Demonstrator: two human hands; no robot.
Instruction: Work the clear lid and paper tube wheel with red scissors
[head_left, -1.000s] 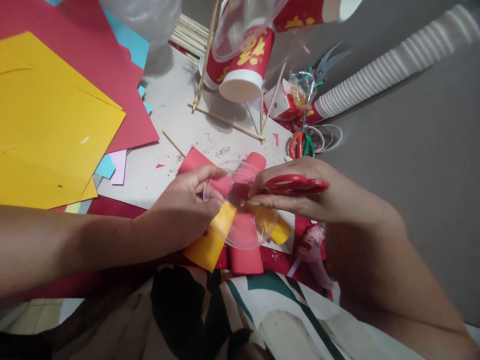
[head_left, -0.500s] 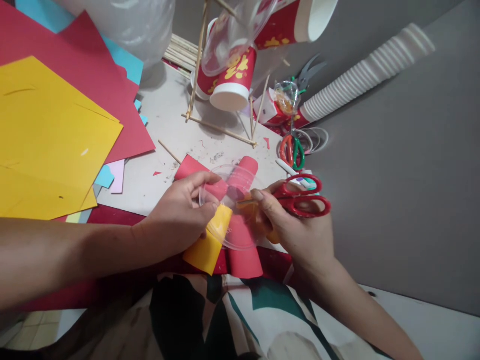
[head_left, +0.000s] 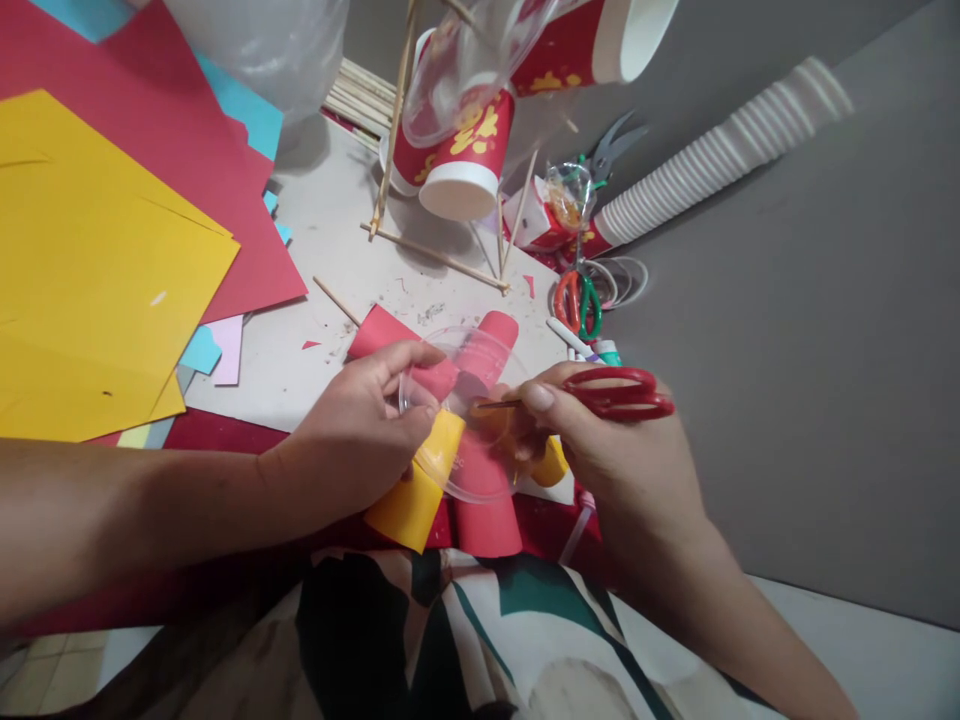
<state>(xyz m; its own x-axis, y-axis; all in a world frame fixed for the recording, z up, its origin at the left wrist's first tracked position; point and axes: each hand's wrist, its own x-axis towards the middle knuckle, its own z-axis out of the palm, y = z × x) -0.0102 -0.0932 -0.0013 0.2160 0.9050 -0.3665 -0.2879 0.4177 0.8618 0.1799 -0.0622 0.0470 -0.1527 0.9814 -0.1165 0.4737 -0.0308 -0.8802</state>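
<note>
My left hand [head_left: 367, 410] pinches the left edge of a clear round plastic lid [head_left: 480, 480]. Red paper strips [head_left: 486, 525] and yellow paper strips [head_left: 412, 500], curved, fan out from around the lid. In my right hand [head_left: 592, 430] are red-handled scissors [head_left: 622, 392], gripped near the blades with the handles pointing right. Their narrow tip reaches the middle of the lid; whether it goes through the plastic I cannot tell. My fingers hide part of the strips on the right.
Yellow sheets [head_left: 105, 270] and red sheets [head_left: 225, 200] lie at the left. A stick frame with red paper cups [head_left: 476, 140] stands behind. Orange-and-green-handled scissors [head_left: 577, 303] and a long stack of cups [head_left: 720, 160] are at right, against a grey wall [head_left: 825, 380].
My right hand has shifted slightly right and turned, so the scissors' handles now look narrower, nearly edge-on. My left hand and the lid stay almost in place.
</note>
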